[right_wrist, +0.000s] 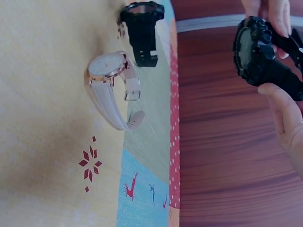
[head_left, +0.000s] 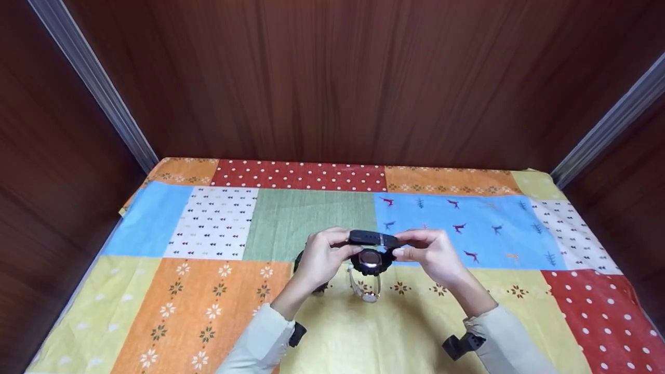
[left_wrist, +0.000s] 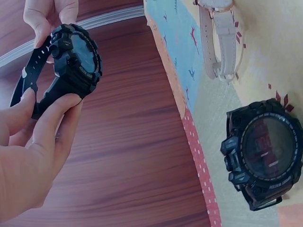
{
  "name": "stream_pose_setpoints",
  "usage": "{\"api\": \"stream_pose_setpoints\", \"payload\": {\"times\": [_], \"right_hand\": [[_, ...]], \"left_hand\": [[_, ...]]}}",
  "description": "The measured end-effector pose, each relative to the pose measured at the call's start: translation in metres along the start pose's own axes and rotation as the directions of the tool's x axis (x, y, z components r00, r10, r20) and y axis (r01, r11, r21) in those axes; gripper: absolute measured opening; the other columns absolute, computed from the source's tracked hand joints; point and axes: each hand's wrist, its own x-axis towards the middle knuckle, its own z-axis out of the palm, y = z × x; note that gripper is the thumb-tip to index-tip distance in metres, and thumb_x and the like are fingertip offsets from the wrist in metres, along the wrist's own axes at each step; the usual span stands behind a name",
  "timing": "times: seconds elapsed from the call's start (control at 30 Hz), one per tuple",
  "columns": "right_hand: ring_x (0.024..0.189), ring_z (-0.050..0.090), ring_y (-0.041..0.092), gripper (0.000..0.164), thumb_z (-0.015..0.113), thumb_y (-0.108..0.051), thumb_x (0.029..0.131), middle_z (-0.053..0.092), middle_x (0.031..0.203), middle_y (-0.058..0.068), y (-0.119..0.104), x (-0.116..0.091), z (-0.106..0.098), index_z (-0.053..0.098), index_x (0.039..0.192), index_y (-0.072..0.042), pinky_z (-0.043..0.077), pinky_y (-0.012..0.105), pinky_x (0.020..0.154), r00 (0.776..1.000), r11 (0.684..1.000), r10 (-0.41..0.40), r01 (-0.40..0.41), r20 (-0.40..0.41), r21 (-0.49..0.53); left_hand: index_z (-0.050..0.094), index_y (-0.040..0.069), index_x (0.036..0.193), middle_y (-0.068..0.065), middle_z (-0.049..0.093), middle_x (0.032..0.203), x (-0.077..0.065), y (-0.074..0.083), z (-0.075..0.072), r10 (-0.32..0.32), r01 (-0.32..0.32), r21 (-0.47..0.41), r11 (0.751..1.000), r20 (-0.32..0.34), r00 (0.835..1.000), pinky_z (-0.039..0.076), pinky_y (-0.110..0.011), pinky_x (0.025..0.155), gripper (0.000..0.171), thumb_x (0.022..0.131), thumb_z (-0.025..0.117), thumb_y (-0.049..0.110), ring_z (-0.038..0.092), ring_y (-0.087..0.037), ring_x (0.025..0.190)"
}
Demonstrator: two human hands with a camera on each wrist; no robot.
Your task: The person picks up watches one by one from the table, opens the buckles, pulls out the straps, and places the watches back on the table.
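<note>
Both hands hold up a black digital sports watch (head_left: 370, 261) over the cloth. My left hand (head_left: 324, 257) grips one side of its black strap (head_left: 363, 238), thumb and fingers pinching it in the left wrist view. From the other side, my right hand (head_left: 434, 254) pinches the strap between thumb and fingers. The strap bends round into a loop behind the chunky round case (left_wrist: 78, 56). Below lies a watch with a pale strap and rose-gold rim (right_wrist: 106, 65). A second black digital watch (left_wrist: 269, 151) lies near it, mostly hidden by my left hand in the head view.
A patchwork cloth (head_left: 208, 296) in orange, yellow, green, blue and red covers the table. Dark wood-grain panels (head_left: 332, 78) stand behind it and at both sides, with grey metal strips (head_left: 98, 78) in the corners.
</note>
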Motion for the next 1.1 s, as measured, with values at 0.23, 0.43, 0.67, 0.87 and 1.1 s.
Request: {"api": "stream_pose_setpoints", "payload": {"times": [0.23,0.43,0.67,0.87,1.1], "right_hand": [[0.078,0.064,0.019,0.031,0.065,0.011,0.075,0.066,0.087,0.008,0.002,0.001,0.000,0.053,0.100,0.025,0.052,0.037,0.077,1.000,0.995,-0.004,0.003,0.015,0.099],[0.078,0.065,0.020,0.028,0.061,0.014,0.075,0.066,0.087,0.008,0.006,0.002,0.000,0.053,0.099,0.026,0.051,0.039,0.076,0.998,0.977,-0.047,0.037,0.043,0.209],[0.078,0.066,0.024,0.022,0.059,0.016,0.077,0.065,0.089,0.012,0.007,0.002,-0.002,0.060,0.099,0.018,0.051,0.039,0.075,0.995,0.960,-0.078,0.061,0.054,0.273],[0.080,0.066,0.025,0.030,0.055,0.018,0.077,0.065,0.091,0.012,0.009,0.001,-0.003,0.068,0.096,-0.001,0.051,0.038,0.075,0.991,0.932,-0.112,0.077,0.079,0.353],[0.084,0.065,0.026,0.034,0.052,0.020,0.078,0.063,0.093,0.013,0.012,0.001,-0.005,0.068,0.098,-0.002,0.050,0.040,0.077,0.985,0.896,-0.142,0.088,0.093,0.435]], "left_hand": [[0.066,-0.006,0.103,-0.017,0.065,0.097,0.000,-0.006,0.000,0.012,-0.013,-0.101,0.995,-0.010,1.000,0.051,-0.027,0.076,0.025,0.079,0.068,0.004,0.061,-0.024,0.088],[0.063,-0.009,0.107,-0.021,0.062,0.101,-0.001,-0.007,0.001,-0.057,0.059,-0.214,0.975,0.015,0.998,0.052,-0.024,0.071,0.028,0.081,0.066,0.001,0.062,-0.024,0.088],[0.062,-0.011,0.108,-0.023,0.061,0.104,0.000,-0.006,0.001,-0.106,0.107,-0.287,0.952,0.018,0.994,0.052,-0.024,0.070,0.027,0.082,0.064,-0.002,0.062,-0.026,0.090],[0.060,-0.013,0.108,-0.025,0.059,0.106,0.000,-0.007,0.002,-0.156,0.157,-0.366,0.917,0.033,0.987,0.052,-0.026,0.071,0.028,0.081,0.063,-0.006,0.061,-0.031,0.092],[0.058,-0.016,0.109,-0.025,0.058,0.108,0.000,-0.008,0.001,-0.186,0.190,-0.472,0.861,0.055,0.981,0.052,-0.031,0.073,0.029,0.081,0.061,-0.009,0.062,-0.025,0.087]]}}
